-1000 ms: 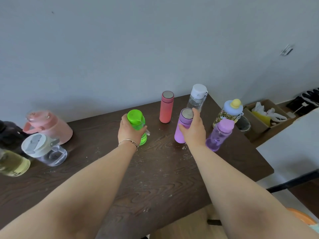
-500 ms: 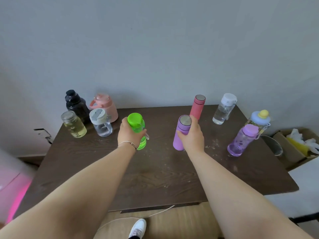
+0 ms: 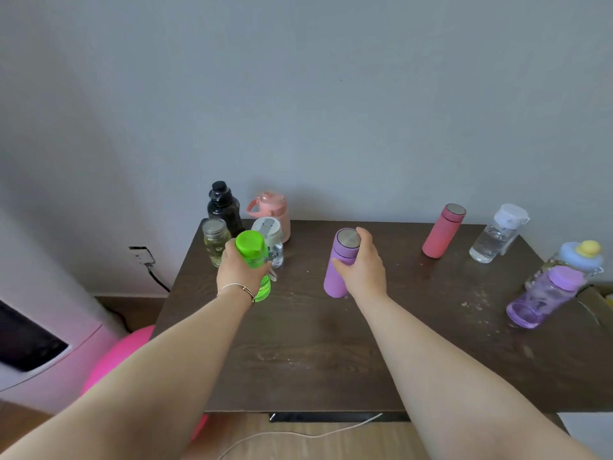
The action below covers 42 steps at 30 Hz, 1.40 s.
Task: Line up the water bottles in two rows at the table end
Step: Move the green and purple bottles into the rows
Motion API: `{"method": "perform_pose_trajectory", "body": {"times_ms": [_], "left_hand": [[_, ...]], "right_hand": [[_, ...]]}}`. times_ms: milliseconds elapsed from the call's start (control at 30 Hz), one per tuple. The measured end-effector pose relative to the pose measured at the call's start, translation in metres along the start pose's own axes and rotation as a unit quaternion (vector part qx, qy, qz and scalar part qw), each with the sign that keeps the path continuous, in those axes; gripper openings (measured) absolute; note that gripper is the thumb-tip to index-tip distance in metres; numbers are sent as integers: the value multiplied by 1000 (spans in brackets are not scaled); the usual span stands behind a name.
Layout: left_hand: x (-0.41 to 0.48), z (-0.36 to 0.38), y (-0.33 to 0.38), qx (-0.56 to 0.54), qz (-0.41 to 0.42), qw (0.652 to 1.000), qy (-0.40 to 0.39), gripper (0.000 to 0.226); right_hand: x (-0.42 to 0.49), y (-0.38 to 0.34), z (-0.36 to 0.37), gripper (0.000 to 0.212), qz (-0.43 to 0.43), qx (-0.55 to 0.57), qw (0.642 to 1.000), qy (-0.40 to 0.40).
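Note:
My left hand grips a bright green bottle just in front of a cluster at the table's far left corner: a black bottle, a pink jug, a yellowish glass jar and a clear bottle with a grey lid. My right hand holds a purple flask mid-table. A coral flask, a clear white-capped bottle, a blue-lidded bottle with a yellow knob and a violet translucent bottle stand to the right.
The dark wooden table stands against a grey wall. A pink ball and a white appliance lie to the left below the table. A wall socket and a cable on the wooden floor are also visible.
Both hands carried their bottles leftward along the table; the green bottle now sits close to the left cluster. My view has swung left and pulled back, showing the table's left end.

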State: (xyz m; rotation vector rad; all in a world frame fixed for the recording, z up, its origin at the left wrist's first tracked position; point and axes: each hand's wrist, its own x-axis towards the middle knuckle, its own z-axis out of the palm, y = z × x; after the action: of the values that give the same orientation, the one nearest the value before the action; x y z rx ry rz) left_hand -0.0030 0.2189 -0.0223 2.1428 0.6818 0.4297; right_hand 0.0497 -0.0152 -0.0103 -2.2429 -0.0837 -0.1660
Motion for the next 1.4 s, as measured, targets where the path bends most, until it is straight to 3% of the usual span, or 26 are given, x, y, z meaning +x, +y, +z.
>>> {"method": "perform_pose_trajectory", "body": {"times_ms": [300,633,1133,1400], "left_hand": [[61,-51,-66,11,-2,1000,-18,75],[98,-47,-116,12,-18,998,-65,76],[126,-35,-132,8,-3,995,-95,77],[119,-36,-132,8,12,995,-103,81]], "right_hand": [[-2,-51,95,84,10,2,1000,-17],[6,-68,167,82,10,-29,999,-41],[5,-62,200,76,35,-17,998,-45],[2,-59,200,83,18,-32,998,-58]]}}
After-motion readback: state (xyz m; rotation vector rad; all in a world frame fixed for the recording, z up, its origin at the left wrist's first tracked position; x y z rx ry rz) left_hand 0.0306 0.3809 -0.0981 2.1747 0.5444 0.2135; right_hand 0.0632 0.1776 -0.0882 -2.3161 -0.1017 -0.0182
